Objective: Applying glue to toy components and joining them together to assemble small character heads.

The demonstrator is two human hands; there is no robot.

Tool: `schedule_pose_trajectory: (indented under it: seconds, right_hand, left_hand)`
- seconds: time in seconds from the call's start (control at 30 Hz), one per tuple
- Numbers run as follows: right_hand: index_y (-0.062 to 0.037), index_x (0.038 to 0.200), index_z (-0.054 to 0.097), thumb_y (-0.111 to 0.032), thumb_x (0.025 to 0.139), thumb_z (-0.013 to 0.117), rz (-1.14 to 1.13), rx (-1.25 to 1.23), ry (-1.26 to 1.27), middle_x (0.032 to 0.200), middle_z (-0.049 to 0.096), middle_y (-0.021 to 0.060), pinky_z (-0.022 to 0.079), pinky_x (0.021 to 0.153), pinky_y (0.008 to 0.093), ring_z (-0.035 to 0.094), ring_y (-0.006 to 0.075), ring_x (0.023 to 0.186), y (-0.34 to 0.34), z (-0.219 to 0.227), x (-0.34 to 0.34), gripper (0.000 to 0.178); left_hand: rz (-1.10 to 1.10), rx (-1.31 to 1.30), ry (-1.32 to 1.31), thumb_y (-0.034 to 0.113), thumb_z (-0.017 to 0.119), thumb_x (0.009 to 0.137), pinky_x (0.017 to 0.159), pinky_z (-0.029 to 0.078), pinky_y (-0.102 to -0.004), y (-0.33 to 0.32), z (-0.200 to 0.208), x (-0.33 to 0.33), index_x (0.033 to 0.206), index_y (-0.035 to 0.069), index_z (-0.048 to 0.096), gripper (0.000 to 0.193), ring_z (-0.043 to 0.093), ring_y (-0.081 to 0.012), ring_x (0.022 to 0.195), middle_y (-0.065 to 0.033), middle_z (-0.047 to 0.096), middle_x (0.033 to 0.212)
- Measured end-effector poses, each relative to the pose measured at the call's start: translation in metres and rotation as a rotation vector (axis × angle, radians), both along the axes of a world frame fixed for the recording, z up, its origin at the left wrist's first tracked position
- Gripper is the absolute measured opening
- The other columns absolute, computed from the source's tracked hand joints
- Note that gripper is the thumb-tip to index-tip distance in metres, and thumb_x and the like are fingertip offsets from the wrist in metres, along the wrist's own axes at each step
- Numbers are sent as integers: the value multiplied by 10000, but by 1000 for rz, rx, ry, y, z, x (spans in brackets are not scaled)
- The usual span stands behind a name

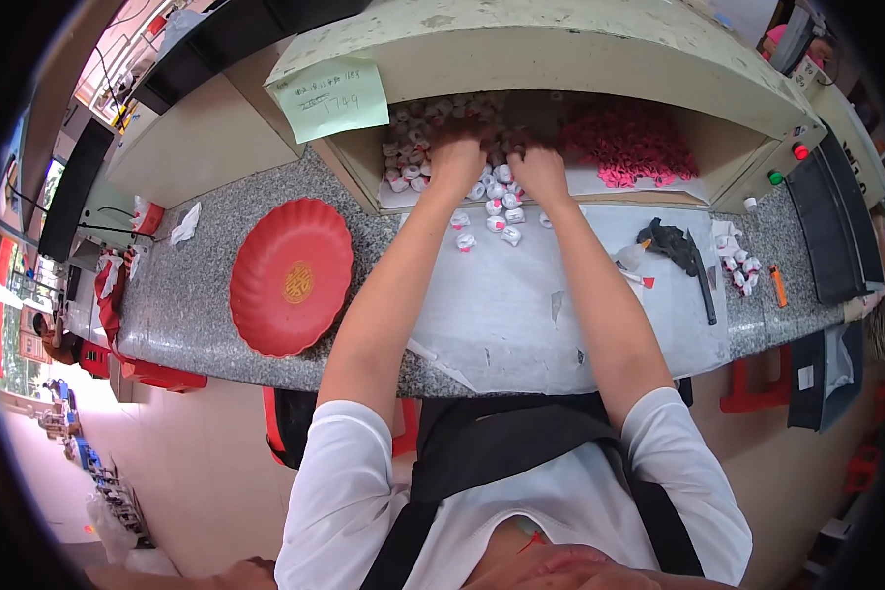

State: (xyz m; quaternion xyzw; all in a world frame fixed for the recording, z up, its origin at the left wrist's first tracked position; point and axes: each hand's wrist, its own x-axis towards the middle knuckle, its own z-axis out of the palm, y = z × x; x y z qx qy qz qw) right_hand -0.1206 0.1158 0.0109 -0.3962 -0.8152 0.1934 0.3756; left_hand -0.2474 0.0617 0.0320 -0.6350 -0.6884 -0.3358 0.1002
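Evidently, white rolls [495, 207]: we see them heaped in the left half of the cabinet [541, 49], with a few lying just in front of it.
Pink pieces [631, 144]: piled in the cabinet's right half, apart from the rolls, probably so we don't mix the two kinds.
Left hand [462, 140]: inside the cabinet, over the heap; its fingers are in shadow, so we cannot tell whether the grip is wide, narrow or holding a roll.
Right hand [539, 165]: just beside it, near the cabinet's middle, knuckles bent downward; again we cannot tell about the grip.
Arms: both stretch toward the cabinet, slanting inward, elbows well apart.
White sheet [501, 315]: spread before the cabinet over the bench [202, 261], perhaps to keep our rolls clean.
Red dish [300, 241]: on the bench, left of the cabinet's opening, seemingly placed clear of our reach.
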Motion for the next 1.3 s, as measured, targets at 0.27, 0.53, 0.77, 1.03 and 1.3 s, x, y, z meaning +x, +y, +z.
schedule_pose_trajectory:
  seconds: [0.27, 0.53, 0.77, 1.03, 1.3]
  right_hand:
    - [-68, 861, 559, -10, 663, 413, -82, 38, 20, 780, 551, 168, 389, 717, 386, 505, 325, 774, -1, -27, 21, 253]
    - [-62, 1012, 479, 25, 706, 421, 91, 211, 152, 1087, 446, 147, 347, 818, 347, 438, 295, 981, -47, 5, 49, 323]
    - [24, 949, 463, 33, 733, 457, 153, -41, 497, 961, 491, 119, 384, 725, 257, 497, 179, 799, -97, 9, 172, 217]
    - [-43, 1055, 388, -37, 715, 537, -130, -224, 265, 1029, 470, 103, 375, 728, 255, 451, 153, 901, -72, -22, 193, 372]
    - [-2, 1068, 379, -48, 729, 528, 30, -292, 427, 987, 492, 115, 419, 680, 253, 512, 165, 821, -48, -40, 200, 373]
  left_hand:
    - [124, -368, 349, 145, 491, 673, 708, 432, -375, 46, -10, -3, 861, 146, 585, 210, 499, -257, 894, -77, 555, 920]
    - [-27, -417, 201, 116, 491, 707, 727, 420, -359, 50, -12, -7, 1023, 213, 504, 331, 499, -234, 914, -95, 537, 950]
    - [-439, 77, 32, 158, 583, 656, 813, 340, -363, 3, -12, 80, 929, 123, 556, 276, 447, -219, 952, -81, 525, 934]
    - [-479, 122, 366, 72, 497, 638, 714, 367, -307, 20, -58, 122, 766, 72, 490, 127, 478, -174, 827, -22, 533, 779]
    - [-561, -103, -440, 3, 559, 672, 597, 404, -253, -29, -26, 128, 886, 33, 482, 230, 510, -142, 734, -28, 529, 777]
